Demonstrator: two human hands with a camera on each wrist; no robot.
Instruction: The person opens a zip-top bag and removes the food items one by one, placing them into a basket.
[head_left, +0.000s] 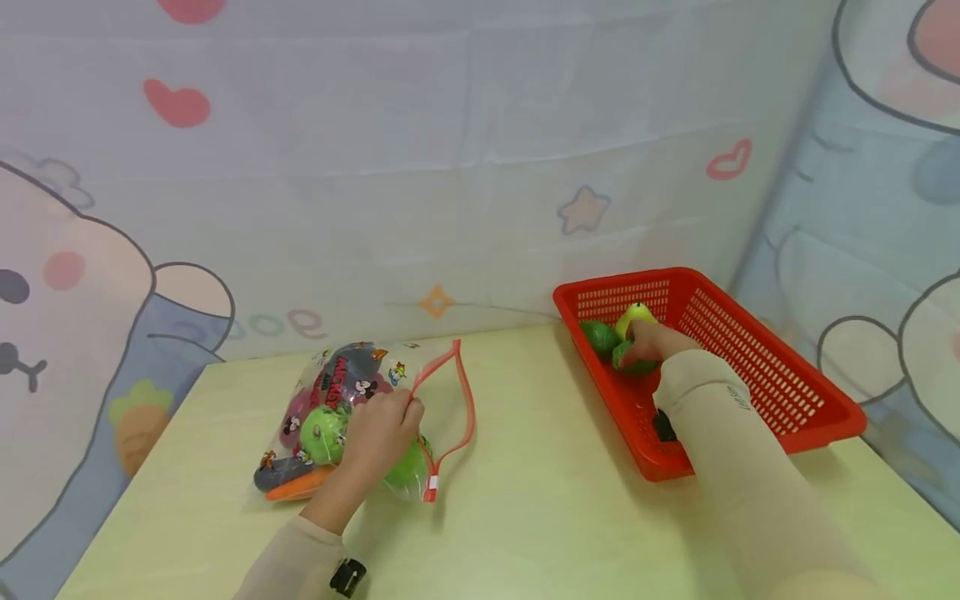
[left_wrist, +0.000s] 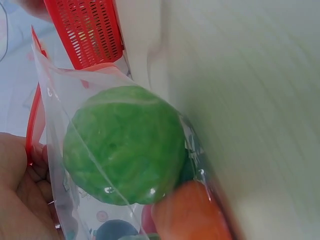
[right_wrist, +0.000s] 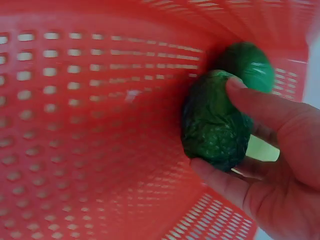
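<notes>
My left hand (head_left: pixel 381 433) pinches the red zip edge of a clear cartoon-printed zip bag (head_left: pixel 345 379), whose mouth gapes to the right. Inside it the left wrist view shows a round green toy cabbage (left_wrist: pixel 125 145) near the mouth and an orange piece (left_wrist: pixel 190 212). Over in the red basket (head_left: pixel 611 408), my right hand (head_left: pixel 662 343) grips a dark green, wrinkled, avocado-like fruit (right_wrist: pixel 215 122) between thumb and fingers. Another green fruit (right_wrist: pixel 247 65) lies right behind it by the basket wall. A yellow-green pear (head_left: pixel 637 313) is beside them, partly hidden by the hand.
A small dark item (head_left: pixel 663 427) lies at the basket's near end, partly covered by my right sleeve. An orange carrot (head_left: pixel 300 485) shows along the bag's near side. Behind the pale table (head_left: pixel 517 500) hangs a printed cloth (head_left: pixel 337 167).
</notes>
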